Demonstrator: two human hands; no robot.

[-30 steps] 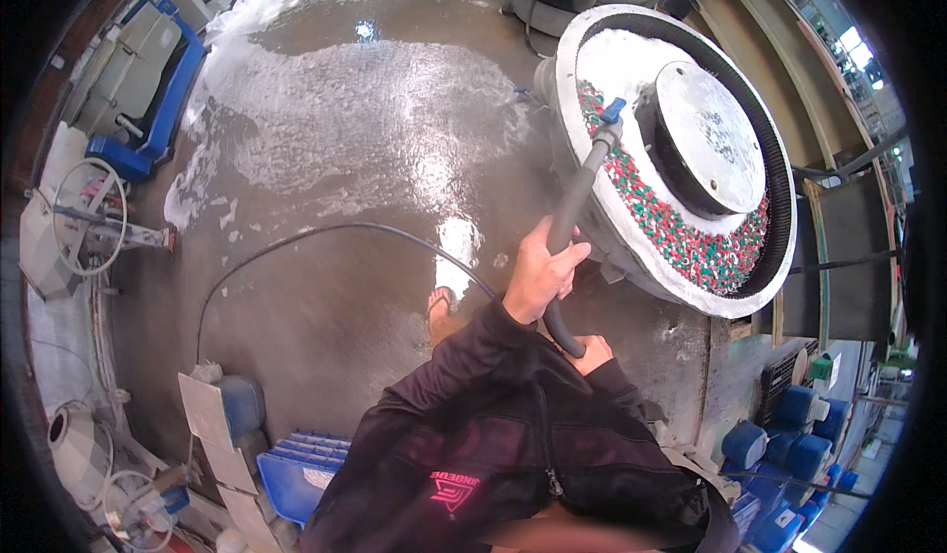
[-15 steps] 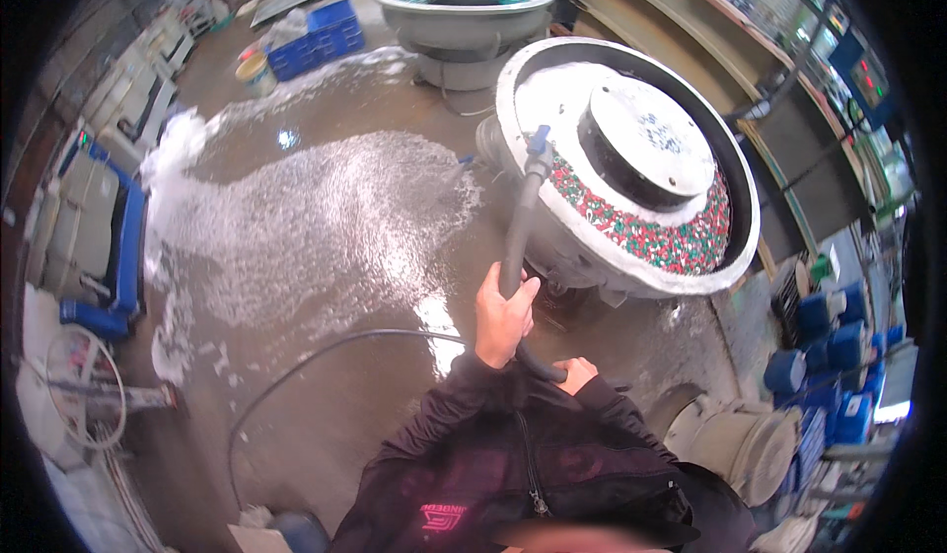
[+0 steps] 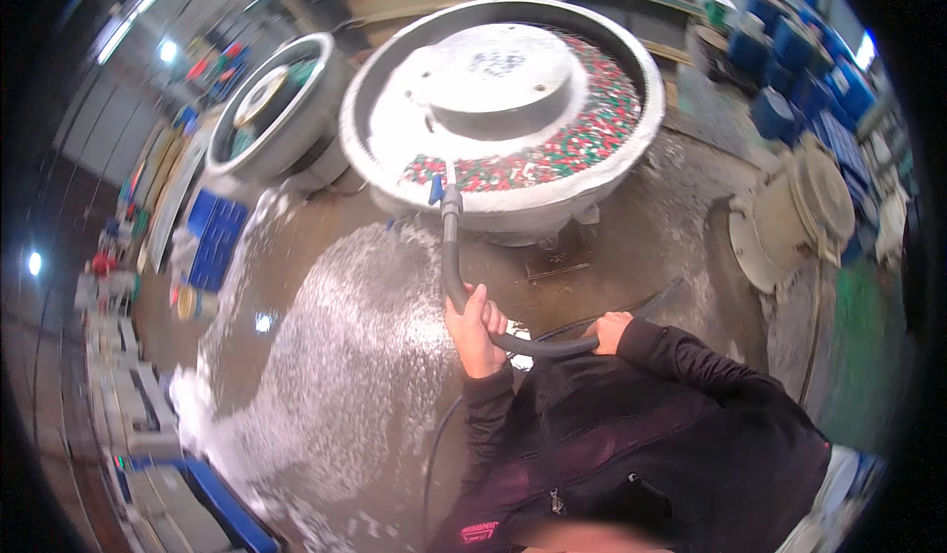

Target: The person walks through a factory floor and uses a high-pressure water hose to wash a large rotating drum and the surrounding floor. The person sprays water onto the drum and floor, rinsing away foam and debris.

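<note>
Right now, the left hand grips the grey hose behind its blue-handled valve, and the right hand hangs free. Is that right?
Not quite: the right hand isn't free. The head view shows it closed around the grey hose too, farther from the blue-handled valve. The left hand does grip it, as you say.

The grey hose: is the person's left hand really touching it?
Touching. The head view shows the left hand wrapped around the grey hose, which passes through its grip.
</note>
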